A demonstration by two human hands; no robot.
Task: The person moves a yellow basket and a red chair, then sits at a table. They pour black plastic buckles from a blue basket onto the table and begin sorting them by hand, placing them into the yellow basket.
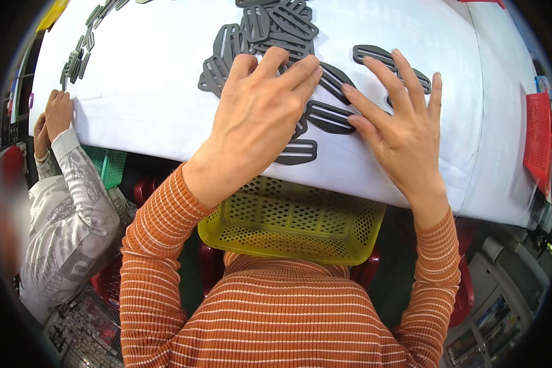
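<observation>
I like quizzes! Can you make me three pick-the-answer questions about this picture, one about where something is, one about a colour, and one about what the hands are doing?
1. Where is the yellow basket?
A. On top of the table
B. Below the table edge, in front of the person
C. In the co-worker's hands

2. What colour are the flat slotted buckles?
A. Dark grey
B. Red
C. Yellow

3. How are the left hand and right hand?
A. Closed in fists
B. Open, fingers spread on the buckles
C. Holding the basket

Answers:
1 B, it sits under the white table rim.
2 A, all the buckles are dark grey.
3 B, both palms face down, fingers stretched out.
</observation>
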